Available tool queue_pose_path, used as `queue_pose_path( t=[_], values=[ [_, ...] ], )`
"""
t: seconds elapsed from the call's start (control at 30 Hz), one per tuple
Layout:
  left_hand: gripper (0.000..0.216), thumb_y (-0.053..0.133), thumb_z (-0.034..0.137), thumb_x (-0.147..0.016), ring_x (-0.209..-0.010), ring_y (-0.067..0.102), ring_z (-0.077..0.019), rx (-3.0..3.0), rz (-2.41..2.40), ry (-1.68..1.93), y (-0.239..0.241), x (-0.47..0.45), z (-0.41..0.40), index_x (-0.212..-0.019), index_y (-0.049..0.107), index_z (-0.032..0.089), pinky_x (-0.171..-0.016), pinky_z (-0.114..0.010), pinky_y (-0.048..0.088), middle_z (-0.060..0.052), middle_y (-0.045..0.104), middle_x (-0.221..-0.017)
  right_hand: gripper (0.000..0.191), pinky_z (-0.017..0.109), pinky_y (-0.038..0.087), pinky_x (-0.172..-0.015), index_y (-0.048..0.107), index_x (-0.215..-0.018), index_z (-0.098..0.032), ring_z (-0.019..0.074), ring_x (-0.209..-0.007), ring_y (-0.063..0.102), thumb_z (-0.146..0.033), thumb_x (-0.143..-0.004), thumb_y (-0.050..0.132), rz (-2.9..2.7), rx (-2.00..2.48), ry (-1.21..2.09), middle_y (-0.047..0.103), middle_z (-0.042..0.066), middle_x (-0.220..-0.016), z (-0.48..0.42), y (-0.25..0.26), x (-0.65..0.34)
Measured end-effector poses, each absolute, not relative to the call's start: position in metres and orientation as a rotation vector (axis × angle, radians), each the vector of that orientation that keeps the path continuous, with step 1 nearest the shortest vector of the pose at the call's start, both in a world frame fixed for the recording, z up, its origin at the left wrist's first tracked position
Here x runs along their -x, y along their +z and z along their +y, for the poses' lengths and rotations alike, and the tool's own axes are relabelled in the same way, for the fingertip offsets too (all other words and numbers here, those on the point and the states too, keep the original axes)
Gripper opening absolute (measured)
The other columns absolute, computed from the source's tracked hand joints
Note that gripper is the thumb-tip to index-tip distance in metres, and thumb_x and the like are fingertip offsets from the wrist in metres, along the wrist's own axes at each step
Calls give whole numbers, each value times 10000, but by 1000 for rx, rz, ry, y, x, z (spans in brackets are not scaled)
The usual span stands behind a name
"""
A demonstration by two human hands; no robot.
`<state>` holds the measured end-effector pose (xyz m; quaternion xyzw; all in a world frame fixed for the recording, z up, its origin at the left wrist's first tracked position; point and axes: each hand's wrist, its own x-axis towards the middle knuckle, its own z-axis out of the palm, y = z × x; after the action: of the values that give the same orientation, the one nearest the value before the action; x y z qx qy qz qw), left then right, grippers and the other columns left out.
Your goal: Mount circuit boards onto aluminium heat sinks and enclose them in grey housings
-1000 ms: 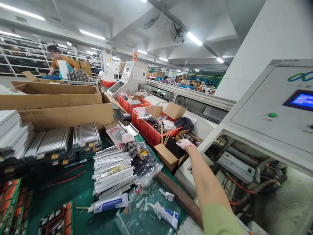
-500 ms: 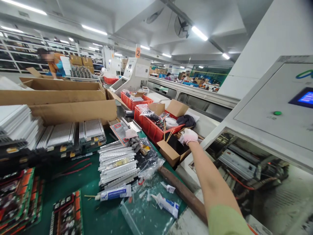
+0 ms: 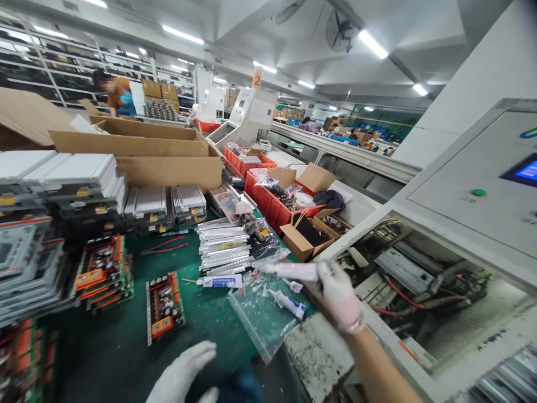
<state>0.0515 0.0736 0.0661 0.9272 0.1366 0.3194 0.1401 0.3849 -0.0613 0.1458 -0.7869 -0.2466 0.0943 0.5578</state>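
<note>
White-gloved right hand [image 3: 339, 296] closed around pale pink tube [image 3: 293, 271] | tube's long axis runs sideways, tip leftward over clear plastic bag [image 3: 255, 313] | left hand [image 3: 180, 372] open, empty, well apart, low above green mat [image 3: 210, 330] | right hand nearer

5 o'clock: right hand [image 3: 339, 296] wearing matt pinkish-white cloth, gripping a smooth plastic tube [image 3: 289, 271] | 7 o'clock: left hand [image 3: 180, 378] wearing matt white cloth | 6 o'clock: glossy clear plastic bag [image 3: 255, 316] lying on a matt green mat [image 3: 201, 330] | 12 o'clock: red plastic crate [image 3: 268, 207] showing a smooth finish | 10 o'clock: cardboard box [image 3: 168, 170] showing rough matt paper
</note>
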Motion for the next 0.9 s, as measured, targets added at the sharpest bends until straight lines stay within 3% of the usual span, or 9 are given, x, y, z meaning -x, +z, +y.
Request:
queue_pose_path(
  t=[0.13,0.23,0.33,0.43,0.5,0.63,0.77,0.9],
  values=[
    [657,530,529,-875,-1179,593,-246,-2450,440,783,89,-70,48,-1418,354,204,-950,-342,541,-114,565,-1347,573,225,287,-344,526,-827,-226,115,-349,401,-788,-728,475,-597,1589,879,457,-63,-449,-43,92,-268],
    [433,330,506,-961,-1195,570,-264,-2266,328,915,97,-73,36,-1186,538,199,-979,-433,515,-129,631,-1208,556,237,348,-395,561,-799,-217,118,-387,428,-762,-773,451,-824,1480,1071,469,-54,-463,-33,73,-213],
    [392,242,431,-994,-864,658,-204,-2153,490,1024,97,-58,33,-871,538,205,-780,-364,556,-67,642,-810,419,258,447,-587,614,-800,-209,153,-618,571,-615,-831,516,-1108,1526,858,611,5,-660,-36,76,-198],
    [285,383,411,-972,-642,582,-154,-2376,749,906,92,-36,35,-855,537,202,-616,-288,476,-13,578,-709,395,250,424,-610,619,-817,-213,148,-646,561,-517,-919,390,-1232,1553,696,613,9,-699,-45,89,-202],
    [207,455,367,-952,-643,565,-158,-2624,814,822,87,-24,36,-902,564,198,-600,-284,426,-13,583,-720,420,241,373,-559,587,-728,-215,131,-569,510,-491,-936,348,-1373,1532,688,562,-7,-616,-49,96,-203],
    [154,420,234,-953,-652,546,-166,-2918,829,752,76,-14,35,-961,569,194,-573,-289,362,-21,588,-737,463,248,242,-499,438,-526,-210,98,-470,394,-452,-920,409,-1571,1677,617,425,-35,-478,-48,97,-193],
    [173,408,193,-953,-615,519,-163,-3007,791,763,71,-16,30,-1031,562,202,-541,-286,323,-11,578,-719,488,255,186,-478,377,-486,-204,84,-438,335,-434,-916,400,-1609,1753,550,350,-44,-442,-46,90,-189],
    [200,389,236,-976,-571,526,-159,-3001,757,806,67,-21,30,-1075,558,197,-510,-273,305,-6,584,-690,493,262,183,-483,409,-480,-202,86,-430,340,-404,-929,402,-1692,1799,490,374,-39,-431,-48,88,-195]
  ],
)
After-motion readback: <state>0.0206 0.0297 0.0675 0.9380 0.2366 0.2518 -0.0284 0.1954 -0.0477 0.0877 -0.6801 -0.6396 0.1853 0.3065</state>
